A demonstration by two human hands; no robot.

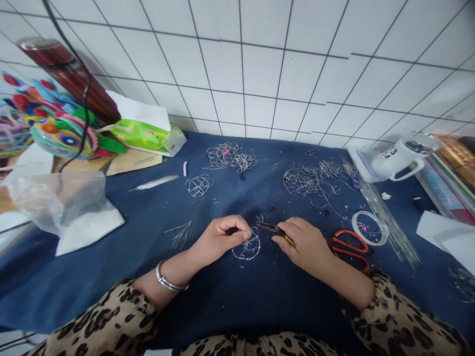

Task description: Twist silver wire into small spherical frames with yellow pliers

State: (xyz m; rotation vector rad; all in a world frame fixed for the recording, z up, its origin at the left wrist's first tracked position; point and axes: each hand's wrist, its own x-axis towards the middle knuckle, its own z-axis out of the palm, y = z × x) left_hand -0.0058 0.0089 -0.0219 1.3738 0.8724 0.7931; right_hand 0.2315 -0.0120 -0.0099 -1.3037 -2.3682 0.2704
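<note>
My left hand (218, 241) pinches the wire frame (248, 248); my right hand (303, 243) grips the pliers (270, 228), tips pointing left, just beside it.

scissors (349, 251) by a tape roll (385, 232), mug (403, 158) far right, wire piles (230, 157) up top, tissue pack (144, 134), plastic bag (63, 200) on the left

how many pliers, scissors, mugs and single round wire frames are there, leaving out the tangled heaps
pliers, in the right hand: 1
scissors: 1
mug: 1
single round wire frames: 2, the held wire frame in the left hand and the loose wire frame on the cloth
total: 5
</note>
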